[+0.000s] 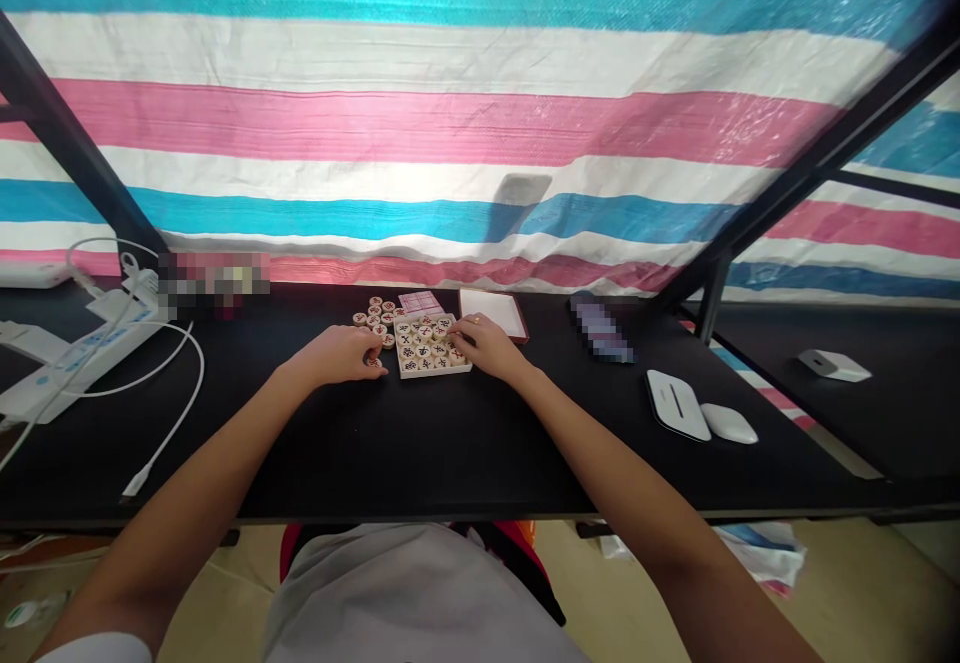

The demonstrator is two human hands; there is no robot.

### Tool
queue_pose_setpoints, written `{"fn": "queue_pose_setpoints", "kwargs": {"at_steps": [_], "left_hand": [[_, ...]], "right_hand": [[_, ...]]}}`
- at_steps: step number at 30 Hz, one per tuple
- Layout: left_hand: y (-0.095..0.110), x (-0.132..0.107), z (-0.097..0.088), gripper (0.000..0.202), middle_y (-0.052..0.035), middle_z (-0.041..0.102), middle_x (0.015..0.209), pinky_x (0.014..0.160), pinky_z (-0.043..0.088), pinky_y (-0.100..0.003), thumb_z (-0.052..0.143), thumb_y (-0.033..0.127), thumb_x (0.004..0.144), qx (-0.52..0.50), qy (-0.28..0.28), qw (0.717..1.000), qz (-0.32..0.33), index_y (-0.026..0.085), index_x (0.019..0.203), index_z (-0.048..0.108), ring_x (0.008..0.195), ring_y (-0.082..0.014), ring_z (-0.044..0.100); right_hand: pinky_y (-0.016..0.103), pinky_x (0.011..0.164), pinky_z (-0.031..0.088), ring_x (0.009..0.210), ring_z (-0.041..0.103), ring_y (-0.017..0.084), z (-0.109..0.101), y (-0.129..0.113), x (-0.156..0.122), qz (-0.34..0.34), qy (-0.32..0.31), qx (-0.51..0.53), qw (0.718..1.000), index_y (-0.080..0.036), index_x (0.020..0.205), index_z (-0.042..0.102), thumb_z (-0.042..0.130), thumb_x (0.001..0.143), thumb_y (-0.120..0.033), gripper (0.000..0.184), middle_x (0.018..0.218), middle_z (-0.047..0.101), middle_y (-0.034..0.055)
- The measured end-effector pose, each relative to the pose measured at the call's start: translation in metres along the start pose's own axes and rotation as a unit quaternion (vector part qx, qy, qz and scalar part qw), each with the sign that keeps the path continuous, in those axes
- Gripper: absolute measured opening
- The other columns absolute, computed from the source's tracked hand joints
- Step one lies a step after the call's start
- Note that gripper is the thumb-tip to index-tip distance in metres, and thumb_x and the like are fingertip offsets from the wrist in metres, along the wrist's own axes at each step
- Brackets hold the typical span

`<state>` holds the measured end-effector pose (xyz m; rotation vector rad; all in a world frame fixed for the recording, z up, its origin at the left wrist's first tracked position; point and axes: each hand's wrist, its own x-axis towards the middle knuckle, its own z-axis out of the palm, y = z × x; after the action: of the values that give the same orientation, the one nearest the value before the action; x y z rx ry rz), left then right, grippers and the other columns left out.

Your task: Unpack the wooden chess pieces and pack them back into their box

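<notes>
A shallow white box (pixel 436 373) of round Chinese chess pieces (pixel 424 350) with black and red characters lies on the black table. My left hand (pixel 341 357) is just left of the box, its fingers curled down around one Chinese chess piece (pixel 373 363) at the tabletop. Over the box's right edge, my right hand (pixel 484 343) has its thumb and fingers closed at a piece among those inside; the fingertips partly cover it. More loose pieces (pixel 375 311) lie in a cluster behind my left hand.
Behind the box are a pink-gridded sheet (pixel 421 303) and a box lid (pixel 491 313), white inside. A power strip (pixel 82 353) with white cables is on the left. A blurred dark object (pixel 600 328), a white device (pixel 677 405) and a white mouse-like object (pixel 729 423) lie on the right.
</notes>
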<state>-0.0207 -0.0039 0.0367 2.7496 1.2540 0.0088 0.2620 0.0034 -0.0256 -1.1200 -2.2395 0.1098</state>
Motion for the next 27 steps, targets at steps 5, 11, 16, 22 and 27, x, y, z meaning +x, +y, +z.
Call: {"fn": "queue_pose_setpoints", "kwargs": {"at_steps": [5,11,16,22,27], "left_hand": [[-0.006,0.006,0.011,0.028,-0.0006,0.068,0.087,0.057,0.033,-0.024,0.055,0.05,0.079,0.018,-0.008,1.0,-0.015,0.022,0.076,0.058,0.077,-0.0176,0.061],[0.004,0.007,0.014,0.026,-0.0082,0.069,0.086,0.061,0.038,-0.027,0.045,0.04,0.089,0.097,-0.008,0.992,-0.077,0.02,0.091,0.062,0.08,-0.0228,0.064],[0.027,0.003,0.014,0.031,-0.0133,0.068,0.083,0.063,0.043,-0.03,0.042,0.037,0.091,0.121,-0.02,0.988,-0.098,0.015,0.089,0.063,0.08,-0.0261,0.066],[0.032,0.004,0.023,0.034,-0.0162,0.069,0.083,0.064,0.046,-0.032,0.042,0.035,0.09,0.144,0.003,0.984,-0.101,0.01,0.104,0.061,0.079,-0.0282,0.067],[0.032,0.004,0.024,0.03,-0.0142,0.069,0.078,0.059,0.045,-0.032,0.042,0.031,0.09,0.158,0.041,0.983,-0.086,0.01,0.099,0.062,0.073,-0.0282,0.067]], "right_hand": [[0.038,0.082,0.047,0.09,0.056,0.023,0.0,0.0,0.0,0.0,-0.005,-0.001,1.0,-0.021,0.092,0.066,0.046,0.091,-0.026,0.02,0.089,0.066,0.0071],[0.038,0.082,0.046,0.09,0.057,0.022,0.0,0.0,0.001,0.001,-0.004,-0.003,1.0,-0.021,0.093,0.066,0.047,0.09,-0.025,0.019,0.09,0.066,0.0069],[0.037,0.082,0.046,0.089,0.056,0.022,0.0,-0.001,0.001,0.004,-0.006,-0.008,1.0,-0.02,0.092,0.066,0.048,0.09,-0.023,0.018,0.089,0.066,0.0072],[0.036,0.081,0.046,0.088,0.057,0.022,0.0,-0.001,0.0,0.003,-0.003,-0.004,1.0,-0.02,0.092,0.065,0.048,0.09,-0.022,0.017,0.088,0.066,0.0067],[0.036,0.082,0.046,0.087,0.057,0.021,0.0,0.0,0.001,-0.002,-0.002,-0.002,1.0,-0.019,0.091,0.065,0.049,0.09,-0.022,0.017,0.087,0.066,0.007]]}}
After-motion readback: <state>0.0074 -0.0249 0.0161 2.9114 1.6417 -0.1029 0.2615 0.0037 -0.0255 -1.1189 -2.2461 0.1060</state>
